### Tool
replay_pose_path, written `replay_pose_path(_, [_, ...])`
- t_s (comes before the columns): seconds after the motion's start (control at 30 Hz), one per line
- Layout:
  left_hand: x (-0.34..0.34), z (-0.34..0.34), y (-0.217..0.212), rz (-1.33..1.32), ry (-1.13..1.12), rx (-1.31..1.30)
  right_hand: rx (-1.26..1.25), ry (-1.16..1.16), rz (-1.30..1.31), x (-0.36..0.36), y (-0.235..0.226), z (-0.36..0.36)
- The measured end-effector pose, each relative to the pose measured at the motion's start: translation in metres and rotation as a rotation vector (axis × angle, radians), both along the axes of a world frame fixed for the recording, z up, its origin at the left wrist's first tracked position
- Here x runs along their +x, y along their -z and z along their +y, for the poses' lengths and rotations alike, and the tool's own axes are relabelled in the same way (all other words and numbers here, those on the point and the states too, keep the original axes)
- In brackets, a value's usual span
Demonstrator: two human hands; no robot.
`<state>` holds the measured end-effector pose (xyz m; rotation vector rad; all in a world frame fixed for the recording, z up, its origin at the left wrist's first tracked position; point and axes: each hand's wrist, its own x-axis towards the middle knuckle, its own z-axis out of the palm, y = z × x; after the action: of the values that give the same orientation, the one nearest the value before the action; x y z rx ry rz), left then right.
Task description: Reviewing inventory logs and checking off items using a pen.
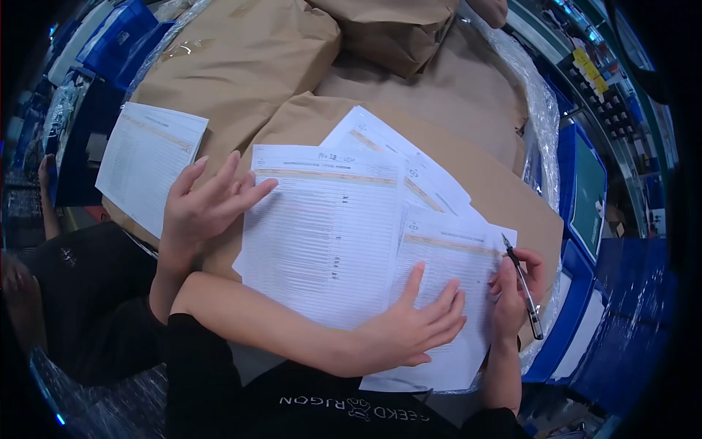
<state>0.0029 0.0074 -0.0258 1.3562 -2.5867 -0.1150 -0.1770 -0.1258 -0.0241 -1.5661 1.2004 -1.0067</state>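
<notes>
My left forearm reaches across my front, and my left hand [406, 329], fingers spread, rests on a printed sheet [446, 377] with ruled rows. In my right hand [510, 307], beside that sheet's right edge, a pen [529, 300] with a clear barrel is held, its tip pointing up and away. A larger printed list [314, 241] with an orange header band and handwritten marks lies to the left of the sheet. Further printed sheets [365, 135] fan out behind them. A co-worker's hand [208, 205] hovers or rests at the list's left edge; contact cannot be told.
Brown paper-covered bundles [256, 58] bulge under and behind the sheets, with clear plastic wrap [545, 124] along the right. Another stack of papers [150, 161] lies at the left. Blue bins [121, 36] stand at both sides. A person in black [95, 293] is close on my left.
</notes>
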Motion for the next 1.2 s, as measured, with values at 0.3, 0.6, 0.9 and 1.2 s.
replay_pose_path(0.3, [0.001, 0.001, -0.001, -0.009, -0.006, -0.019, 0.012, 0.004, 0.000, -0.001, 0.003, 0.001])
replay_pose_path(0.6, [-0.001, 0.003, 0.006, 0.024, -0.009, -0.041, -0.069, 0.009, 0.025, 0.000, 0.006, -0.001])
replay_pose_path(0.9, [-0.002, 0.002, 0.006, 0.031, -0.009, -0.038, -0.114, -0.023, 0.014, -0.004, 0.008, -0.004])
replay_pose_path(1.2, [-0.003, -0.003, 0.005, 0.060, 0.047, 0.041, -0.042, -0.051, -0.042, -0.011, 0.016, 0.001])
